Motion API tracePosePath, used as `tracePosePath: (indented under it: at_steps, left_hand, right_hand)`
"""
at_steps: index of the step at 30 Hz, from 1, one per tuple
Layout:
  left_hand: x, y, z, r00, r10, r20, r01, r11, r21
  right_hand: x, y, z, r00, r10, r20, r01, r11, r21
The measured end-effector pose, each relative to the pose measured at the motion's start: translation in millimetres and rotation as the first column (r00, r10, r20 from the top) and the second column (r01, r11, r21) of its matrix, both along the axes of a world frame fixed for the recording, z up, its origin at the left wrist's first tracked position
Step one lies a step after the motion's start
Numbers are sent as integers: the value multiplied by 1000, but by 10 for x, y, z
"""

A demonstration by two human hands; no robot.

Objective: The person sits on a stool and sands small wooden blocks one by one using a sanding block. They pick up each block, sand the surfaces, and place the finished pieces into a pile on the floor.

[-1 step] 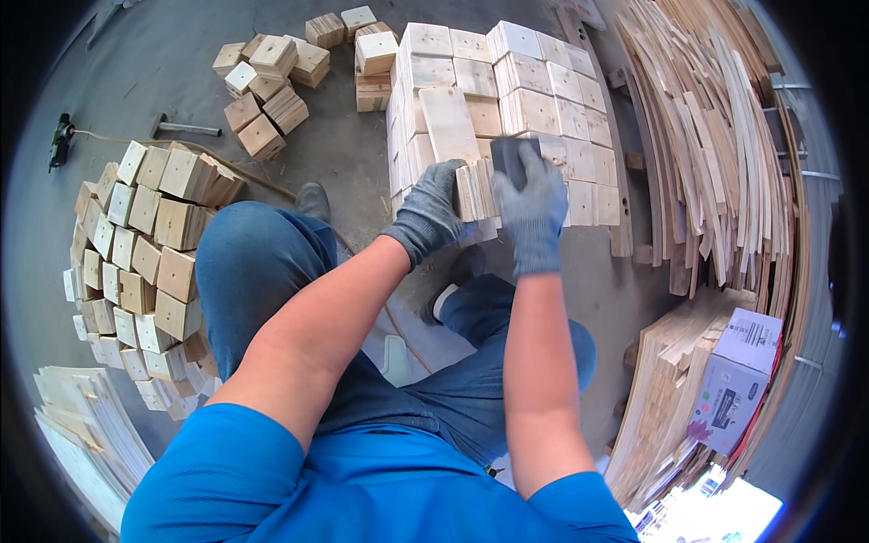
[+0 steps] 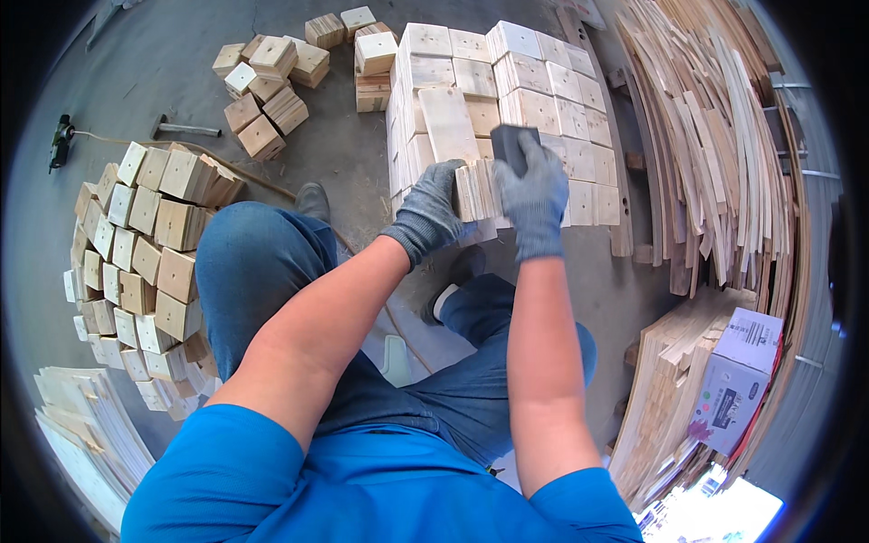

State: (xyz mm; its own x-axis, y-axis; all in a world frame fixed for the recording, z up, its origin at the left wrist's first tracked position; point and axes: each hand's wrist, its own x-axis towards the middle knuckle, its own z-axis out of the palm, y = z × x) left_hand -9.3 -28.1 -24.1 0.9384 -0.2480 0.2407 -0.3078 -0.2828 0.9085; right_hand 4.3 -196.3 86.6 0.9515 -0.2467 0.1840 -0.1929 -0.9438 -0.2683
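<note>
My left hand [image 2: 429, 210], in a grey knit glove, is closed around the left side of a layered wooden block [image 2: 476, 190]. That block stands at the near edge of a large stack of wooden blocks [image 2: 529, 109]. A dark rectangular block [image 2: 514, 149], which looks like a sanding block, is gripped in my gloved right hand [image 2: 536, 201]. It is just right of the wooden block's upper end; whether they touch cannot be made out. A flat pale board [image 2: 447, 125] lies on the stack just beyond my left hand.
Wooden blocks are piled at left [image 2: 145, 244] and scattered at far left [image 2: 272, 81]. A hammer [image 2: 187, 128] and a nail gun with a hose [image 2: 62, 142] lie on the floor. Long wood strips [image 2: 706, 136] and a carton [image 2: 738, 380] are at right.
My right hand and the dark block have shifted slightly away from me. My left hand and the wooden block stay in place.
</note>
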Motion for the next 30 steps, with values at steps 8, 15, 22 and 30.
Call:
tracePosePath:
  at_steps: [8,15,22,30]
  left_hand:
    - [7,25,46,1000,0,-28,0,1000,17]
    - [32,63,61,1000,-17,-10,17,997,71]
    - [34,47,37,1000,-13,-25,14,998,66]
    - [2,5,30,999,-10,-42,10,1000,3]
  right_hand:
    - [93,-73,170,986,-50,-162,100,942,322]
    - [-998,-141,30,994,-82,-68,104,892,440]
    - [-718,-133,70,993,-45,-109,80,936,344]
    - [516,-56,184,977,43,-208,7,972,233]
